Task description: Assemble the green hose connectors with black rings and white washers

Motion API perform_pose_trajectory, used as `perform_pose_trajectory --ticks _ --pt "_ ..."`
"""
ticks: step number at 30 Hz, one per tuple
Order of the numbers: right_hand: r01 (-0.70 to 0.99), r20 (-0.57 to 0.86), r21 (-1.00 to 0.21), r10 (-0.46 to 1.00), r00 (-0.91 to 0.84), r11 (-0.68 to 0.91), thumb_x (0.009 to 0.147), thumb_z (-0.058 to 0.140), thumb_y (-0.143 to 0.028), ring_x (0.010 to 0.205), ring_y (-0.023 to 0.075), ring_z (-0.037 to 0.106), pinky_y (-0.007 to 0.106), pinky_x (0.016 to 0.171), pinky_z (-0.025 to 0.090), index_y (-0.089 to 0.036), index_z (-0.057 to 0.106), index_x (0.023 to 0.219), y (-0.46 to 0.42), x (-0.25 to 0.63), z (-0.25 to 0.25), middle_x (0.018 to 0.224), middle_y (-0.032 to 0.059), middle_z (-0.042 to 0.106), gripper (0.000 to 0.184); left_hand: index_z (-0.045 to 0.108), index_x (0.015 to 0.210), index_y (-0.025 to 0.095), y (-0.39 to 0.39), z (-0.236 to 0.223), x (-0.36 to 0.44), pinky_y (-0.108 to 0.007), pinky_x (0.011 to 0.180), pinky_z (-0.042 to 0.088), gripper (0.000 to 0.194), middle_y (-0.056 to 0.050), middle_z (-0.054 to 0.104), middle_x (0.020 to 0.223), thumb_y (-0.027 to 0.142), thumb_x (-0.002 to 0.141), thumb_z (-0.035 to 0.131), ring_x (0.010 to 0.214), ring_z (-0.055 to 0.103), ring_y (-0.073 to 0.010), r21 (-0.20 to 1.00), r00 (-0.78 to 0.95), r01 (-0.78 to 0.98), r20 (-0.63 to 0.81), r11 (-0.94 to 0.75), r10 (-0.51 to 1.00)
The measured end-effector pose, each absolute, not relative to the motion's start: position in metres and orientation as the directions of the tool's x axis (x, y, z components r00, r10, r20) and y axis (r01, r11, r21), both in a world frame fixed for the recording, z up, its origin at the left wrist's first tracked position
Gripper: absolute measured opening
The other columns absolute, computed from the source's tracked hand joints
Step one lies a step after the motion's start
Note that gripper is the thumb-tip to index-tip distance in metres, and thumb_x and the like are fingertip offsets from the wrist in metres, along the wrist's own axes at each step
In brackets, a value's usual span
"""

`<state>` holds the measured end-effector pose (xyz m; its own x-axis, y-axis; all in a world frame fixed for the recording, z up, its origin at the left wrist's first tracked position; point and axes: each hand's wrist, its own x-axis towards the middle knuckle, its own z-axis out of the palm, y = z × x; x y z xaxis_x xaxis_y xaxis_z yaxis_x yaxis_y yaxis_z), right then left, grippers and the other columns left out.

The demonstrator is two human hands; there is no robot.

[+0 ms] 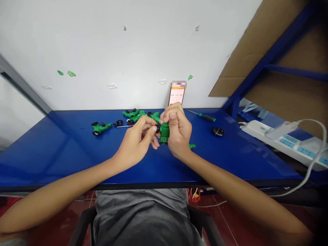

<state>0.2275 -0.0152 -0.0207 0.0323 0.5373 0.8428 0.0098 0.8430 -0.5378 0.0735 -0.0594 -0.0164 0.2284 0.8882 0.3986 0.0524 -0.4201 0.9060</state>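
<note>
My right hand (180, 131) is wrapped round a green plastic hose splitter (164, 132), held just above the blue table. Its ribbed green collar points down, and my fingers cover much of the upper part. On its left side, my left hand (140, 136) pinches a small black knob (158, 128) between thumb and fingers. Whether the knob is fixed to the splitter, I cannot tell. A ribbed green hose end (192, 146) shows just right of my right wrist; what it belongs to is hidden.
On the blue table (102, 160) lie another splitter (101, 128), several green fittings (140, 115), black rings (119, 122), screwdrivers (207, 117) and a round black object (218, 132). A phone (176, 95) leans on the wall. A power strip (282, 136) with a white cable stands right.
</note>
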Motion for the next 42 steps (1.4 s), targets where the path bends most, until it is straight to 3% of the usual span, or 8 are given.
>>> perform_pose_trajectory --ticks 11,18,24,28,30,35,42 --pt "-0.239 0.66 -0.731 0.751 -0.009 0.639 0.112 0.057 -0.056 0.077 0.0168 0.056 0.033 0.076 0.049 -0.025 0.056 0.084 -0.007 0.225 -0.022 0.085 0.0005 0.051 0.043 0.068 0.102 0.019 -0.049 -0.017 0.066 -0.022 0.068 0.063 0.011 0.0 0.073 0.089 0.029 0.106 0.069 0.071 0.075 -0.0122 0.731 0.198 0.259 0.599 -0.631 0.776" --pt "-0.264 0.609 -0.771 0.792 -0.041 0.579 0.108 0.062 -0.061 0.076 0.0172 0.052 0.034 0.072 0.048 -0.025 0.056 0.081 -0.006 0.226 -0.02 0.082 0.0006 0.05 0.046 0.07 0.102 0.018 -0.048 -0.02 0.066 -0.023 0.075 0.068 0.013 -0.001 0.076 0.091 0.03 0.106 0.071 0.075 0.08 -0.0135 0.664 0.185 0.27 0.675 -0.698 0.714" --pt "-0.299 0.581 -0.783 0.813 -0.042 0.545 0.107 0.064 -0.061 0.077 0.0177 0.054 0.035 0.075 0.049 -0.026 0.057 0.082 -0.008 0.227 -0.019 0.081 0.0007 0.052 0.044 0.071 0.1 0.018 -0.045 -0.014 0.062 -0.023 0.072 0.07 0.011 0.0 0.078 0.083 0.027 0.103 0.074 0.073 0.082 -0.0151 0.727 0.226 0.191 0.621 -0.659 0.75" --pt "-0.34 0.547 -0.799 0.834 -0.071 0.496 0.106 0.066 -0.061 0.076 0.0173 0.055 0.035 0.074 0.049 -0.025 0.057 0.082 -0.008 0.227 -0.018 0.081 0.0001 0.053 0.043 0.074 0.101 0.017 -0.044 -0.011 0.061 -0.024 0.077 0.07 0.007 -0.002 0.08 0.091 0.024 0.102 0.074 0.076 0.081 -0.0141 0.594 0.231 0.282 0.721 -0.754 0.654" --pt "-0.354 0.543 -0.798 0.837 -0.073 0.487 0.107 0.065 -0.059 0.076 0.0173 0.055 0.035 0.074 0.048 -0.025 0.057 0.083 -0.007 0.227 -0.019 0.081 0.0002 0.053 0.042 0.074 0.102 0.017 -0.045 -0.011 0.061 -0.024 0.076 0.07 0.007 -0.002 0.08 0.09 0.024 0.103 0.074 0.075 0.081 -0.014 0.586 0.234 0.29 0.723 -0.757 0.65" --pt "-0.292 0.611 -0.767 0.789 -0.06 0.572 0.11 0.062 -0.056 0.076 0.0166 0.055 0.035 0.074 0.047 -0.025 0.058 0.083 -0.004 0.227 -0.021 0.085 0.0002 0.052 0.042 0.073 0.101 0.017 -0.047 -0.008 0.06 -0.024 0.074 0.069 0.007 -0.001 0.079 0.086 0.024 0.103 0.073 0.073 0.081 -0.0141 0.611 0.244 0.287 0.698 -0.738 0.673" --pt "-0.195 0.64 -0.761 0.765 -0.069 0.619 0.109 0.059 -0.062 0.078 0.0169 0.056 0.035 0.076 0.048 -0.025 0.056 0.082 -0.004 0.229 -0.02 0.088 0.001 0.053 0.046 0.074 0.105 0.018 -0.044 -0.009 0.054 -0.025 0.079 0.067 0.007 -0.003 0.081 0.092 0.024 0.105 0.071 0.076 0.08 -0.0141 0.446 0.3 0.391 0.766 -0.805 0.569"
